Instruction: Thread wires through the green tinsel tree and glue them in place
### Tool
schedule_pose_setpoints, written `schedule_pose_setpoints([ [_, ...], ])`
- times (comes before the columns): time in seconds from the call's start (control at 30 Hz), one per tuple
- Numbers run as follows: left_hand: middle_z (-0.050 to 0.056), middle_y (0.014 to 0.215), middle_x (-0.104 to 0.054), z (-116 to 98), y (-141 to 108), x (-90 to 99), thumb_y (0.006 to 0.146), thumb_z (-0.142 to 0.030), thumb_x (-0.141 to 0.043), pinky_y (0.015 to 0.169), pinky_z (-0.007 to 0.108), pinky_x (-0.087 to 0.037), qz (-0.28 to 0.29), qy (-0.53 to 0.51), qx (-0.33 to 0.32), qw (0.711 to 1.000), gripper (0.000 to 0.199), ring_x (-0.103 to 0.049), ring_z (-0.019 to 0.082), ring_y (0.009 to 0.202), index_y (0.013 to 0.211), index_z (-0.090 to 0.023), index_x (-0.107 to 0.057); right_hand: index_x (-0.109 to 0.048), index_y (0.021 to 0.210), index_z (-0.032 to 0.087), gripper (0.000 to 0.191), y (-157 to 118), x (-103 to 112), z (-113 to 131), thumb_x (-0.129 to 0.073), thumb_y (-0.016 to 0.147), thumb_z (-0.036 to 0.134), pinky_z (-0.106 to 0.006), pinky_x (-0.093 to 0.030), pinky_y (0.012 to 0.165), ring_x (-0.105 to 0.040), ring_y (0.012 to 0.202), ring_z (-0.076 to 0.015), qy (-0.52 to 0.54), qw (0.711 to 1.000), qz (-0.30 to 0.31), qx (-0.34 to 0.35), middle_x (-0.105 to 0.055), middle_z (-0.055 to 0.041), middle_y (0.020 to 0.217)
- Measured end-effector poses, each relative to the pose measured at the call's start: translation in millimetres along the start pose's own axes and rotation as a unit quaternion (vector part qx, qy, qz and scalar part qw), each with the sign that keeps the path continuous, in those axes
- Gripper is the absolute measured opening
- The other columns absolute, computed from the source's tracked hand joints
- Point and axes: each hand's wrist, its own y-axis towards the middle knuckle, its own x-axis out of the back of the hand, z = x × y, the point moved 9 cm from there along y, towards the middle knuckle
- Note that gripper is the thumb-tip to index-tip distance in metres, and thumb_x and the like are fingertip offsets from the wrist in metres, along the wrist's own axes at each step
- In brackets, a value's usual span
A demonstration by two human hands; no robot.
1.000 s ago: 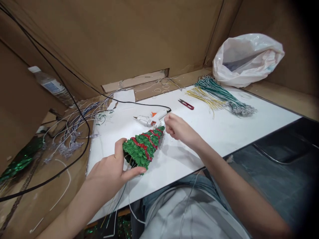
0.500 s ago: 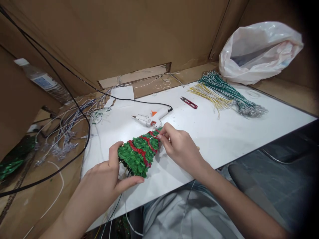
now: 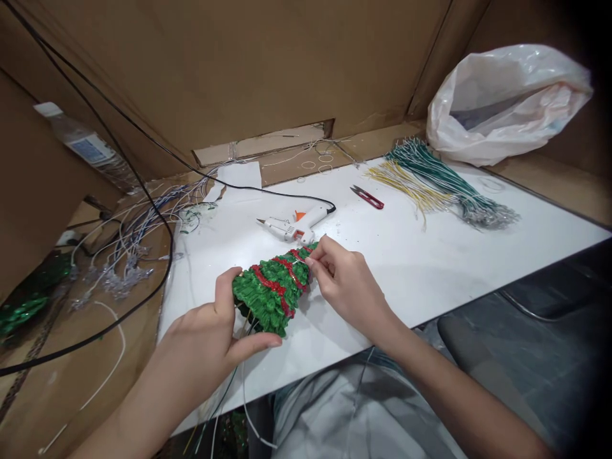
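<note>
Since the earlier view, the right hand [image 3: 347,284] has closed in from just beside the tree to its narrow tip, where the thumb and fingertips [image 3: 315,256] pinch together on the red-banded top; something thin may lie between them, but it is too small to tell. The left hand [image 3: 201,338] stands wide open around the base of a green Christmas tree ornament [image 3: 268,299], with the thumb up one side and the fingers spread along the underside. The tree lies tilted above a white board [image 3: 430,261], its tip pointing up and to the right and its body wound with red bands. That tip sits just beside a white hot glue gun [image 3: 296,226] lying on its side on the board, with its black cord [image 3: 287,196] running off to the left. Farther along the board are red-handled thread snips [image 3: 367,198], a bundle of yellow wires [image 3: 406,189] and a bundle of green wires [image 3: 454,185], all well apart from the hands. Beyond them, a white plastic bag [image 3: 507,105] slumps against the cardboard wall [image 3: 191,64]. To the left of the board, a tangle of white and grey wires [image 3: 138,242] spreads over the cardboard, near a plastic water bottle [image 3: 88,146] and some green glittery material [image 3: 29,312].
</note>
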Motion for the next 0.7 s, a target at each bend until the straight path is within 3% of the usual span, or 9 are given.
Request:
schedule_pose_setpoints([
  [0.37,0.004,0.058,-0.064,-2.9,0.6,2.7,0.078,-0.077,-0.031,0.049,0.03,-0.04,-0.004,0.024,0.001,1.0,0.088,-0.067,0.032,0.061,0.133,-0.008,-0.026,-0.046,0.079,0.022,0.009,-5.6,-3.9,4.9,-0.044,0.088,0.021,-0.026,-0.026,0.051,-0.043,0.051,-0.0112,-0.006,1.0,-0.007,0.001,-0.054,0.0024,0.062],
  [0.7,0.006,0.064,-0.066,-2.6,-0.5,0.7,0.078,-0.077,-0.031,0.052,0.03,-0.041,-0.023,0.018,-0.006,1.0,0.088,-0.068,0.031,0.064,0.133,-0.009,-0.025,-0.044,0.084,0.021,0.009,-11.1,-6.4,21.0,-0.038,0.089,0.017,-0.028,-0.019,0.05,-0.037,0.049,-0.0121,-0.158,0.987,-0.021,0.01,-0.05,0.0005,0.061],
])
